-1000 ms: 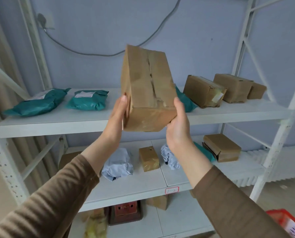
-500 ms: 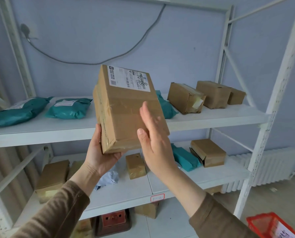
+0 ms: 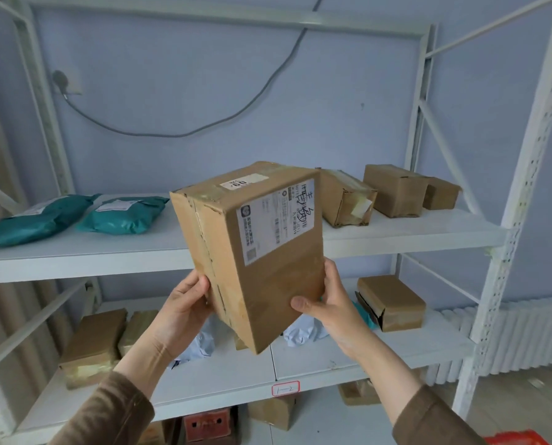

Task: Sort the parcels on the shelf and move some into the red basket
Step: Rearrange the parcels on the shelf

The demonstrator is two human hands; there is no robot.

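Note:
I hold a brown cardboard parcel (image 3: pixel 255 248) up in front of the white shelf (image 3: pixel 396 236), its white shipping label facing me. My left hand (image 3: pixel 180 308) grips its lower left side. My right hand (image 3: pixel 327 306) grips its lower right edge, thumb on the front face. A sliver of the red basket (image 3: pixel 522 440) shows at the bottom right corner, on the floor.
Two teal bags (image 3: pixel 123 215) lie on the upper shelf at left, three brown boxes (image 3: pixel 393 191) at right. The middle shelf holds brown boxes (image 3: pixel 392 301), white and teal bags. More boxes sit on the bottom level. A white radiator (image 3: pixel 522 335) stands at right.
The parcel has been turned so its label faces me, and it sits lower and more to the right. My right hand moved from the front face to the lower right edge.

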